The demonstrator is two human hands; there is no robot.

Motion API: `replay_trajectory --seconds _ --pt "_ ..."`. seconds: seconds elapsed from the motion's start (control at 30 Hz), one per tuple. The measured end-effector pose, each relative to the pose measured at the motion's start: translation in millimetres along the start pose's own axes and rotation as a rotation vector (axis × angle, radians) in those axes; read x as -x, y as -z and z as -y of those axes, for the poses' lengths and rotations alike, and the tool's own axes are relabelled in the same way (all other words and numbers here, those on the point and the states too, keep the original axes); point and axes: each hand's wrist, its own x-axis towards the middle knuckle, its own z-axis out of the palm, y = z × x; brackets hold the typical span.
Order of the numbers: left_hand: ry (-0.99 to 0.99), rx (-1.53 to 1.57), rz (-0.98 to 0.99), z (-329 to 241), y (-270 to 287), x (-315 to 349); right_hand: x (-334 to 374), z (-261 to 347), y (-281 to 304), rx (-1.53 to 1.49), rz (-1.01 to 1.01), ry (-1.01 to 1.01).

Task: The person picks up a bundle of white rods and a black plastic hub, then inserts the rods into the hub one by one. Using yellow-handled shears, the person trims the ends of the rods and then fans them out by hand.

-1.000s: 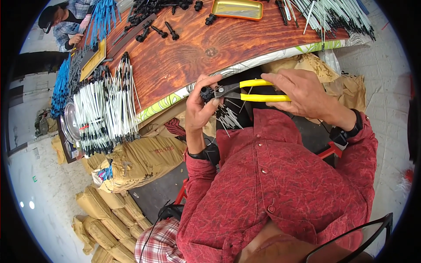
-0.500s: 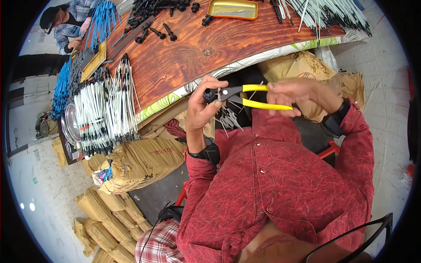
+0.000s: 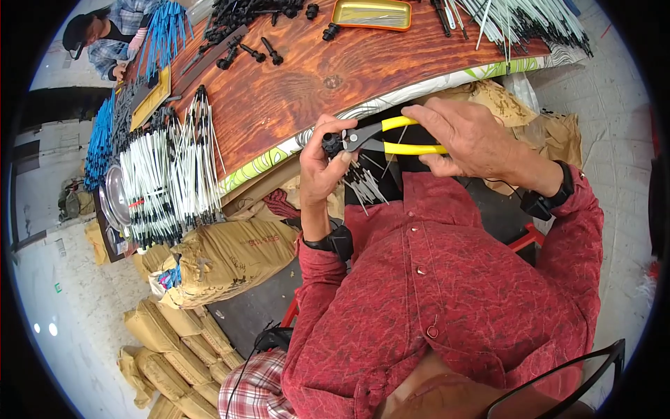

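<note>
Gripping Pliers and Fitting at the Worktop's Near Edge

One pair of yellow-handled pliers (image 3: 392, 148) meets one black fitting (image 3: 332, 144) at the near edge of a wooden worktop (image 3: 293, 91), on the worker's side. The left grip (image 3: 317, 162) is closed around the fitting; the right grip (image 3: 469, 142) holds the pliers by their two handles, which stand apart. Whether the jaws bite the fitting cannot be made out. Just below the left grip shows a cluster of pale strips (image 3: 364, 185), too crowded to count. Two black bands (image 3: 336, 243) circle the wrists, one on each.

Three bunches of white rods (image 3: 143, 167) with black ends are visible: two side by side at the worktop's near left corner, one at its right end. Two bunches of blue strips (image 3: 101, 140) lie toward the left end, where one co-worker (image 3: 115, 42) in plaid sits or stands. One yellow-rimmed tray (image 3: 372, 15) of thin pieces rests by the far edge, with two short black pieces (image 3: 330, 32) near it. Below, one large brown sack (image 3: 230, 255) bears reddish printing and darker marks.
</note>
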Motion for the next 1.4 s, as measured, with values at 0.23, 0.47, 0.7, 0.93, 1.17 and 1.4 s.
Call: replay_trajectory --seconds 0.23,0.47,0.7,0.93,1.17,1.4 --pt "-0.094 0.051 -0.179 20.6 -3.0 10.8 1.3 -11.2 -1.3 -0.126 0.111 -0.003" --pt "-0.001 0.155 -0.224 13.7 -12.2 14.3 4.6 -19.3 -3.4 -0.291 0.182 -0.056" --pt "0.035 0.087 -0.05 8.2 -11.5 3.2 8.7 -44.0 -8.2 -1.648 0.975 -0.789" --pt "0.019 0.117 0.036 16.6 -1.0 -1.5 19.0 -37.1 -37.6 -1.994 1.099 -0.857" --pt "-0.032 0.226 -0.012 19.1 -3.7 -3.6 24.0 -18.1 -47.7 -2.053 1.046 -0.824" --pt "-0.135 0.314 0.004 24.2 -2.8 -0.1 28.2 28.8 -44.9 -2.358 0.917 -0.962"
